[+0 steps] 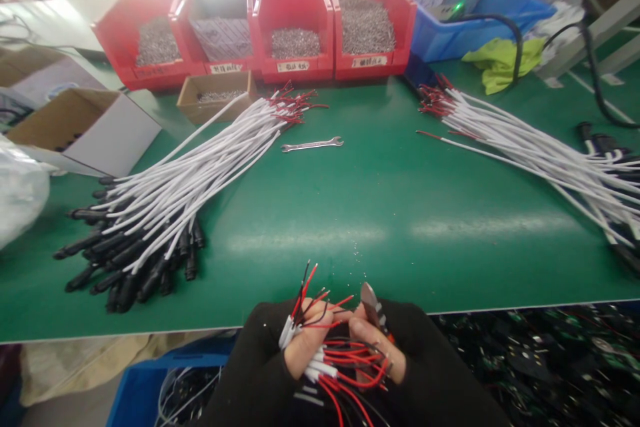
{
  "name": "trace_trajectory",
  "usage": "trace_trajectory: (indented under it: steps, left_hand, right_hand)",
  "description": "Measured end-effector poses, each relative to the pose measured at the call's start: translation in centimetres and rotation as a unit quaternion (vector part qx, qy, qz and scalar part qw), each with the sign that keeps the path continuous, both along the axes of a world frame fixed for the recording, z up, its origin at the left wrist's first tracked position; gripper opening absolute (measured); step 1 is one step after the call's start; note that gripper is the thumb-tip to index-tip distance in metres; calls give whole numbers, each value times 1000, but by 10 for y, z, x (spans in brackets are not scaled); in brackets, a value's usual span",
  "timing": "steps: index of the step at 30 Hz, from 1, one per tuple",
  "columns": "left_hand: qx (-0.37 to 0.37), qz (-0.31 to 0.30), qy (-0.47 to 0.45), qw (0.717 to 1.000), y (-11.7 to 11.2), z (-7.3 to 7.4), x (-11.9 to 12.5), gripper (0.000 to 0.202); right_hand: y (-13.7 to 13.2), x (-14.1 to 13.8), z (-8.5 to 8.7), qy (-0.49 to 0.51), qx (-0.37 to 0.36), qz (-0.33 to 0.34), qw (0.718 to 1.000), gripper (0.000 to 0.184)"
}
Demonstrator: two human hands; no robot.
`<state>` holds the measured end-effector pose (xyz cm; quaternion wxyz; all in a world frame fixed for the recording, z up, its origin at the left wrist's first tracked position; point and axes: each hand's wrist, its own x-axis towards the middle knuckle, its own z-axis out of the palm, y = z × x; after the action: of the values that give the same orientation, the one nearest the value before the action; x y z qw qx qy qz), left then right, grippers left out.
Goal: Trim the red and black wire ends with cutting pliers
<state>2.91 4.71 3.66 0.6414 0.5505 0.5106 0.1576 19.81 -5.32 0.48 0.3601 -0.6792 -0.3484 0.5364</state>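
At the near edge of the green table, both my hands are in black fingerless gloves and are closed round a bunch of short white cables with red and black wire ends. My left hand grips the bunch near its white sleeves. My right hand holds the wire ends and also a small metal cutter, its blade pointing up.
A pile of white cables with black plugs lies at the left, another pile at the right. A spanner lies mid-table. Red bins of small metal parts, a blue bin and cardboard boxes line the back and left.
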Motion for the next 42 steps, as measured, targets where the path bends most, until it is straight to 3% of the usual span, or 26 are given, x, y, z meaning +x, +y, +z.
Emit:
trace_trajectory:
  steps: [6,12,18,21,24,27,32,38,42]
  left_hand:
    - [23,-44,-14,999,0,1,1,28]
    - [53,0,25,998,-5,-6,-9,16]
    - [74,-9,-4,997,-5,-8,-3,27]
    - [79,-19,24,996,-7,-12,-4,23]
    - [88,-30,58,994,-8,-18,-9,22]
    - [106,-67,78,989,-10,-22,-12,26]
    - [101,-84,74,989,-9,-22,-14,31]
    - [64,-63,16,996,-5,-11,-7,11]
    - [39,-32,23,998,-2,-5,-3,17]
  right_hand:
    - [8,3,4,-6,43,-51,998,33]
    - [14,-2,7,-124,94,9,988,20]
    - [0,5,4,-183,103,76,975,20]
    - [0,13,5,-184,104,68,975,18]
    - [6,19,10,-191,150,20,970,15]
    - [10,18,15,-186,181,34,965,11]
    - [15,7,12,-193,163,8,968,23]
    - [18,6,8,-196,141,13,970,17]
    - [19,5,8,-182,130,17,975,17]
